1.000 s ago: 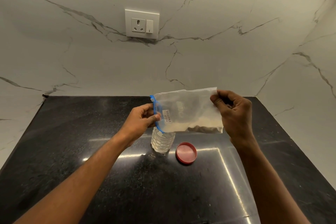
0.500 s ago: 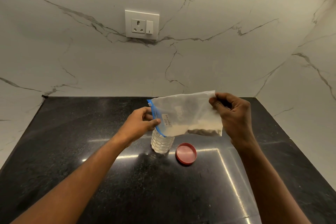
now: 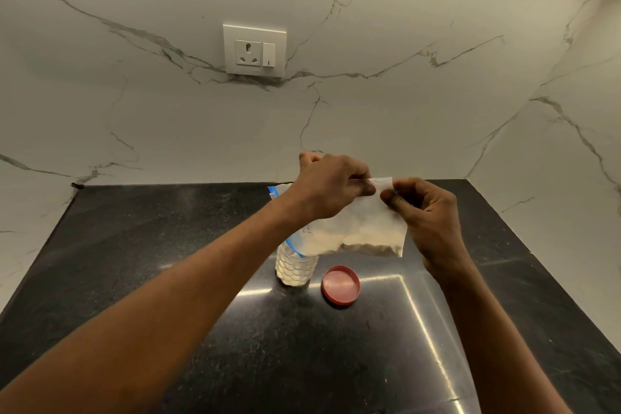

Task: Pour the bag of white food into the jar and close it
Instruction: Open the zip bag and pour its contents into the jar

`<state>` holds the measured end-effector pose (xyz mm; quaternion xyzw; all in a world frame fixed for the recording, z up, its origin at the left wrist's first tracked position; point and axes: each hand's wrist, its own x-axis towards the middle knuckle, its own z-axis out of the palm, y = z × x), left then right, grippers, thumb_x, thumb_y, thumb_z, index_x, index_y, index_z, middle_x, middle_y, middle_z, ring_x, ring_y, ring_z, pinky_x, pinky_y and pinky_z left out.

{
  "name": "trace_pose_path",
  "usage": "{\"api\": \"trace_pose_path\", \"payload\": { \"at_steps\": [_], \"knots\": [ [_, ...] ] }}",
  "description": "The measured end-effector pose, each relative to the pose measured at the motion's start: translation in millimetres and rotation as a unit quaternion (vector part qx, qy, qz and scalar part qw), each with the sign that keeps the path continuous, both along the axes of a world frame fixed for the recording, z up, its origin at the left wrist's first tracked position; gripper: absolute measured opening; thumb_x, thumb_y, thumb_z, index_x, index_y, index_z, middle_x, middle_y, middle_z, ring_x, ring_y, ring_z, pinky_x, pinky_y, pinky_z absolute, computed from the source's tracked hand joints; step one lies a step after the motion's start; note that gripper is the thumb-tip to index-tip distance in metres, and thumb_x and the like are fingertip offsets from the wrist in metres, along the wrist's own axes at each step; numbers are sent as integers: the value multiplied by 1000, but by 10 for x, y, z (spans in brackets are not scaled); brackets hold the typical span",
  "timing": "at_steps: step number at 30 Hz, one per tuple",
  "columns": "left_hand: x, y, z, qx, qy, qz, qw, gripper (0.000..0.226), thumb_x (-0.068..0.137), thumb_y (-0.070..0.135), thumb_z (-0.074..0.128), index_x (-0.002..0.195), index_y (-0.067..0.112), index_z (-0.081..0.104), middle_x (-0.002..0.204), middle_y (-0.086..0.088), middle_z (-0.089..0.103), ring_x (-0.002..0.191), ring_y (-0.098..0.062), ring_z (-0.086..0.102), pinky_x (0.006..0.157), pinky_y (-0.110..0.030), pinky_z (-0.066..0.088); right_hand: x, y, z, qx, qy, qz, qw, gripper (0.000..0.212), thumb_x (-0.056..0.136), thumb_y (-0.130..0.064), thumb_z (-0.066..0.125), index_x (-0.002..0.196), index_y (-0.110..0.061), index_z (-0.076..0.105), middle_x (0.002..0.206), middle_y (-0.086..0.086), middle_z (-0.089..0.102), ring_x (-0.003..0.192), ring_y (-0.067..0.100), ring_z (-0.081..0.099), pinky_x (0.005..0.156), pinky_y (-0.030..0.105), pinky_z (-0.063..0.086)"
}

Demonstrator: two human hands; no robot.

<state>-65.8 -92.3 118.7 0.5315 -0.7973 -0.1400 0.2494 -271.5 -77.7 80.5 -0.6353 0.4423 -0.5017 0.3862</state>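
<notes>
**user1:** what do the arms look like?

**user2:** bare all the way. left forearm (image 3: 174, 309) runs from the lower left, right forearm (image 3: 504, 346) from the lower right. left hand (image 3: 331, 190) and right hand (image 3: 428, 217) bare too.

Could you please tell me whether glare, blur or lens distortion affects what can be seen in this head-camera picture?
Head view: bright glare streaks cross the glossy black countertop beside the red lid; head view again, the wide-angle lens bows the wall's edges and stretches the forearms; the bag, the jar, the left hand and the right hand look fairly sharp, under dim, warm light.
</notes>
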Motion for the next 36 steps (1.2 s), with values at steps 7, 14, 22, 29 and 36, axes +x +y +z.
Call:
{"api": "trace_pose_path", "payload": {
  "at_steps": [7, 14, 22, 29, 36],
  "knots": [
    [9, 19, -84, 34, 84, -12, 996, 15, 103, 25, 66, 105, 23, 80, 94, 15, 66, 107, -17, 61, 94, -42, 26, -136, 81, -227, 136, 108, 52, 983, 45, 72, -49, 80, 112, -32, 69, 110, -2, 75, 98, 12, 74, 71, 20, 61],
    [15, 16, -115, 37, 99, 10, 994, 13, 102, 32, 68, 104, 27, 80, 100, 13, 71, 109, -16, 61, 100, -46, 26, -117, 140, -358, 99, 23, -19, 995, 31, 74, -40, 82, 84, -12, 77, 83, 6, 78, 75, 18, 76, 63, 26, 63],
    [79, 63, -128, 65, 122, 28, 990, 14, 98, 36, 72, 104, 26, 80, 109, 8, 78, 116, -15, 66, 110, -54, 33, -2, 152, -329, 81, -13, 7, 997, 12, 90, -28, 74, 99, -21, 78, 95, 4, 81, 84, 23, 79, 70, 31, 66],
    [346, 153, -367, -2, 205, 146, 968, 68, 79, 67, 79, 136, 35, 62, 147, 3, 52, 137, -15, 42, 104, -38, 26, 11, 140, -319, 74, -41, -16, 996, 25, 83, -30, 77, 96, -8, 76, 94, 12, 79, 86, 32, 77, 71, 41, 67],
    [769, 503, -1072, 198, 434, 220, 851, 70, 75, 61, 80, 132, 29, 56, 121, 7, 69, 112, -9, 67, 96, -32, 57, 30, 113, -321, 85, -71, -18, 994, 17, 92, -31, 72, 97, -16, 78, 97, 11, 80, 87, 36, 78, 71, 50, 67]
  ]
}}
